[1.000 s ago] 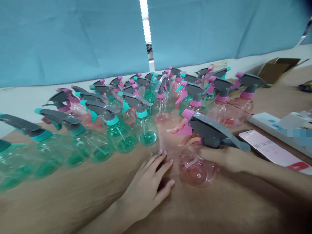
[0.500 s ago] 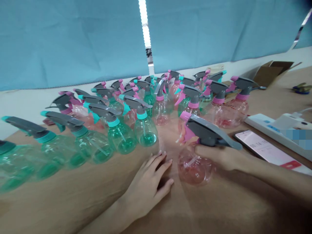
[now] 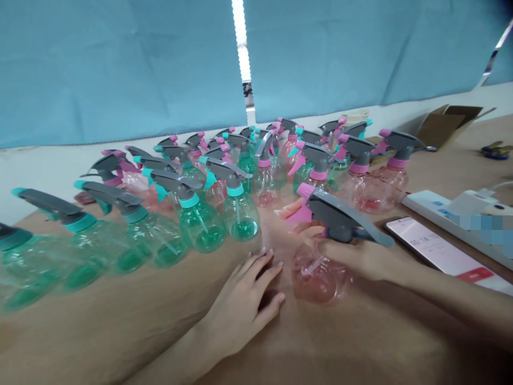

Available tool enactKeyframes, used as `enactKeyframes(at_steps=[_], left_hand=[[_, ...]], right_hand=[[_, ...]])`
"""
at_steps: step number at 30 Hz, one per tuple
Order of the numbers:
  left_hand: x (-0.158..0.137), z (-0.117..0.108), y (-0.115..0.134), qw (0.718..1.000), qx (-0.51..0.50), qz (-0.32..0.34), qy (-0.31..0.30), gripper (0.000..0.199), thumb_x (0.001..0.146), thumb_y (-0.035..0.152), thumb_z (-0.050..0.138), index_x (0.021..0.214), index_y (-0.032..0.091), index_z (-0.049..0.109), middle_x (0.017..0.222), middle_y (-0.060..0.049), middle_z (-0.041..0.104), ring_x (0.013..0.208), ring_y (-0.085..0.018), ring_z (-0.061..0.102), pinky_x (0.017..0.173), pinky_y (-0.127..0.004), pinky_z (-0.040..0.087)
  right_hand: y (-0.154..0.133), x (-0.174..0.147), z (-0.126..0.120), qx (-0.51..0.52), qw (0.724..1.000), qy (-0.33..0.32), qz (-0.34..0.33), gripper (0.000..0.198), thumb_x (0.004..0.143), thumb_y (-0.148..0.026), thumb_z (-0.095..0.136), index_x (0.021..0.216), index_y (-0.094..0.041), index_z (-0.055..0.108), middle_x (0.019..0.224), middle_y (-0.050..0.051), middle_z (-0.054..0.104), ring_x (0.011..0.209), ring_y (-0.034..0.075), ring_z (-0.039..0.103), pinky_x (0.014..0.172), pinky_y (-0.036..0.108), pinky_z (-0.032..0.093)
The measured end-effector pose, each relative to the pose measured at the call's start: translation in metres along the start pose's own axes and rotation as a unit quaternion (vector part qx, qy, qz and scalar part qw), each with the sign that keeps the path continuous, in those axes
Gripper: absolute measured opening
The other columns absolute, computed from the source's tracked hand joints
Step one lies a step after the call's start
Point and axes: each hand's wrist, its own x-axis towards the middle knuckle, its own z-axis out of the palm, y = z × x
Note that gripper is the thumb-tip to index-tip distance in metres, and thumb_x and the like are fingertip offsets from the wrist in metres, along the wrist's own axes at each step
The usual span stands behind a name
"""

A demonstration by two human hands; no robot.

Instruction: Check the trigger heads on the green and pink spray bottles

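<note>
My right hand [image 3: 352, 254] is around the neck of a pink spray bottle [image 3: 318, 278] with a grey head and pink nozzle. Its fingers reach past the pink trigger, with some stretched out to the left; the bottle partly hides them. The bottle stands on the table, its nozzle facing away to the left. My left hand [image 3: 248, 305] lies flat with fingers spread on the table, left of that bottle and holding nothing. Beyond its fingertips stands a green spray bottle [image 3: 240, 216] with a turquoise collar.
Several green bottles [image 3: 154, 235] line the left side of the table. More pink and green bottles [image 3: 266, 179] crowd the back. To the right lie a phone [image 3: 425, 240] and a white power strip [image 3: 427, 206]. A cardboard box [image 3: 441, 125] stands at the back right.
The right hand's fingers have stretched out further to the left, and the pink trigger now sticks out further forward. The left hand stays in place. The view has shifted slightly.
</note>
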Motion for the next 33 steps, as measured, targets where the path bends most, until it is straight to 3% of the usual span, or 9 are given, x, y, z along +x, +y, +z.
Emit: enactKeyframes(at_steps=[6,11,16,19,23,27,30,33], left_hand=[[0.001,0.001,0.0,1.0,0.01,0.002,-0.005,0.044,0.094,0.035,0.048,0.134,0.018,0.043,0.144,-0.009,0.038,0.133,-0.024,0.032,0.107,-0.045,0.03],[0.0,0.002,-0.001,1.0,0.015,0.003,-0.001,0.043,0.095,0.036,0.047,0.134,0.019,0.043,0.145,-0.008,0.037,0.133,-0.024,0.031,0.107,-0.044,0.029],[0.0,0.002,-0.002,1.0,0.014,0.008,0.004,0.044,0.094,0.035,0.048,0.134,0.018,0.043,0.144,-0.008,0.037,0.133,-0.024,0.032,0.107,-0.045,0.029],[0.0,0.002,-0.001,1.0,0.012,0.007,0.005,0.043,0.093,0.034,0.049,0.133,0.017,0.044,0.143,-0.01,0.039,0.132,-0.025,0.034,0.106,-0.045,0.03],[0.001,0.001,-0.001,1.0,0.014,0.007,0.004,0.043,0.094,0.033,0.049,0.133,0.017,0.044,0.143,-0.01,0.039,0.132,-0.025,0.033,0.106,-0.044,0.03],[0.002,0.001,-0.002,1.0,0.018,0.01,0.008,0.042,0.094,0.034,0.048,0.132,0.015,0.045,0.142,-0.011,0.04,0.132,-0.025,0.033,0.107,-0.045,0.029],[0.002,0.002,-0.002,1.0,0.021,0.015,0.014,0.042,0.095,0.035,0.047,0.132,0.016,0.046,0.142,-0.01,0.041,0.131,-0.025,0.034,0.107,-0.045,0.029],[0.001,0.002,-0.002,0.999,0.03,0.021,0.02,0.042,0.095,0.035,0.046,0.132,0.016,0.046,0.141,-0.01,0.042,0.131,-0.024,0.035,0.106,-0.045,0.03]], right_hand=[[-0.007,0.002,0.005,0.068,0.997,-0.041,-0.009,0.028,0.071,-0.02,0.055,0.096,-0.028,0.064,0.078,-0.001,0.069,0.076,0.019,0.068,0.064,0.03,0.056],[0.0,0.0,0.011,0.09,0.996,-0.028,0.001,0.016,0.074,-0.023,0.059,0.09,-0.026,0.062,0.087,0.0,0.068,0.071,0.016,0.068,0.058,0.025,0.055],[0.001,-0.001,0.01,0.133,0.991,-0.014,-0.008,0.047,0.069,-0.024,0.069,0.112,-0.03,0.05,0.102,0.001,0.064,0.085,0.018,0.067,0.069,0.029,0.055],[-0.001,0.0,0.007,0.103,0.995,0.0,-0.01,0.055,0.064,-0.022,0.074,0.112,-0.031,0.048,0.102,0.0,0.063,0.086,0.019,0.065,0.067,0.027,0.053],[0.004,-0.004,0.001,0.024,0.999,0.013,-0.023,0.062,0.065,-0.027,0.074,0.12,-0.033,0.046,0.087,-0.004,0.062,0.073,0.016,0.062,0.068,0.028,0.049],[0.009,-0.019,-0.007,-0.053,0.998,0.005,-0.038,0.079,0.058,-0.03,0.08,0.126,-0.032,0.041,0.107,0.0,0.062,0.098,0.023,0.059,0.08,0.034,0.048],[0.008,-0.031,-0.011,-0.091,0.995,0.035,-0.018,0.073,0.058,-0.033,0.08,0.122,-0.028,0.045,0.12,0.003,0.058,0.108,0.026,0.055,0.086,0.039,0.046],[0.007,-0.035,-0.014,-0.125,0.991,0.053,0.015,0.057,0.062,-0.043,0.076,0.11,-0.023,0.054,0.107,0.006,0.064,0.097,0.026,0.06,0.082,0.042,0.048]])
